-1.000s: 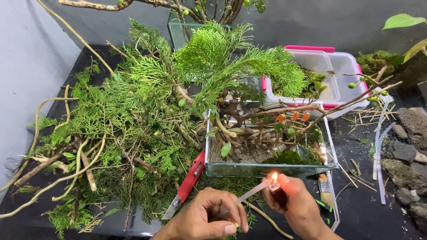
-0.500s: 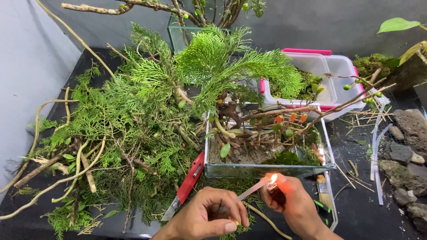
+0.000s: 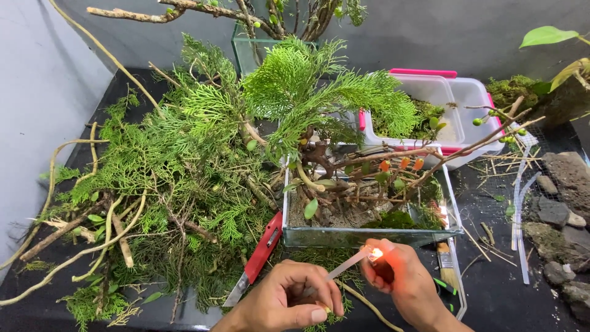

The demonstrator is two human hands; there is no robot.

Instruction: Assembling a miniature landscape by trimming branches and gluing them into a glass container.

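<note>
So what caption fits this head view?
Left hand holds a thin stick in the flame of right hand's lighter, before a glass terrarium.

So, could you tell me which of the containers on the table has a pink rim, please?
The white plastic tub at the back right; its lid edge and clips are pink. The glass tank in front of the hands and the glass tank at the back are clear, without colour.

You have a single view, from the camera on your head: it looks steeply down and forward over the dark table [image 3: 504,289], close in, with your hands at the bottom edge and the grey wall [image 3: 430,37] behind.
</note>
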